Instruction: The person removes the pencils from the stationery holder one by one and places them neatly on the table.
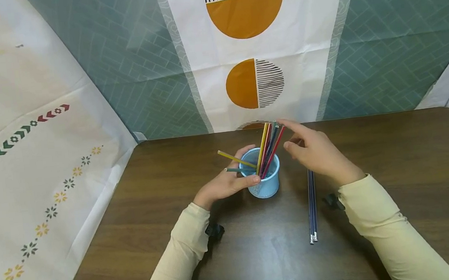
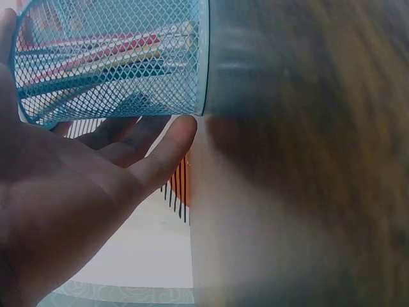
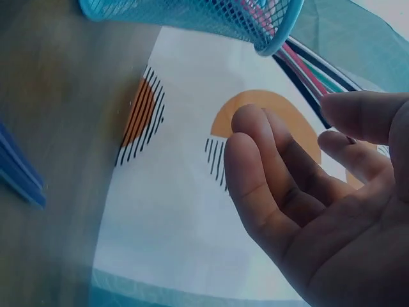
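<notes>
A light-blue mesh pencil cup [image 1: 265,188] stands on the table, filled with several pencils, among them yellow, red, dark and teal ones. My left hand [image 1: 229,183] grips it from the left, thumb at the near rim and fingers round the far side. Through the mesh [image 2: 115,70] the lower pencil ends show in the left wrist view. Two yellow and teal pencils lean out leftward over the rim. At the pencils' upper right ends, my right hand [image 1: 318,150] has its index fingertip right beside the tips, other fingers loosely bent and holding nothing.
A few dark blue pencils [image 1: 312,208] with metal ends lie side by side on the brown table [image 1: 411,193], below my right hand. Patterned cloth [image 1: 148,75] hangs behind the table's far edge, with white cloth [image 1: 66,161] at the left.
</notes>
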`<state>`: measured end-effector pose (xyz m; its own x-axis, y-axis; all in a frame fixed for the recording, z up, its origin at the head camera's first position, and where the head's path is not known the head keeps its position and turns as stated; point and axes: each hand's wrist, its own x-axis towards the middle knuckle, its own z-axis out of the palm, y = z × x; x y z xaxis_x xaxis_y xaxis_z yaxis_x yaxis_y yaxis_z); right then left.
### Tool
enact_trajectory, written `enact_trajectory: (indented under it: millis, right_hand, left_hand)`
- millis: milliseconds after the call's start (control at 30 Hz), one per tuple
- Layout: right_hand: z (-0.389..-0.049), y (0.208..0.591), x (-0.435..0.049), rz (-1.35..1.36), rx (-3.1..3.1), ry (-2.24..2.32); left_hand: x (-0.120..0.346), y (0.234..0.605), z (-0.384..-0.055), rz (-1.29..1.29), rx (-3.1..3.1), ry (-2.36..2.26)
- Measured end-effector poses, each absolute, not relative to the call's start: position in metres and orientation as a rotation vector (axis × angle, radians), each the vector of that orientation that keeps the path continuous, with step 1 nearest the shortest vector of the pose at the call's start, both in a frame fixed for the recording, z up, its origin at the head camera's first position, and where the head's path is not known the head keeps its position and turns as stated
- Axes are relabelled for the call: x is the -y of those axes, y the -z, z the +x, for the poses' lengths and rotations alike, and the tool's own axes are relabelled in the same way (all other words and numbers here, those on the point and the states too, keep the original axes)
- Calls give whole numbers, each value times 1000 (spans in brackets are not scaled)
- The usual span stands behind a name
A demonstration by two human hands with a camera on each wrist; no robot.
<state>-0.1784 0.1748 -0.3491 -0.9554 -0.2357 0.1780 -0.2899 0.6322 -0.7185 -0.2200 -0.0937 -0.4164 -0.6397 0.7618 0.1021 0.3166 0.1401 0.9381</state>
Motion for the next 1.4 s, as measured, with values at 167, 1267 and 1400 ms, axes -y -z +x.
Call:
enact_trajectory:
  millis: [167, 1267, 1400]
  right_hand:
    - [-174, 348, -173, 438, 2677, -1188]
    - [-165, 336, -176, 318, 2412, -1396]
    - [-165, 336, -178, 317, 2409, -1410]
  left_hand:
    - [93, 416, -221, 1054, -2020, -1506]
    - [93, 417, -221, 1063, -1965, -1535]
    - [93, 417, -220, 1058, -1962, -1534]
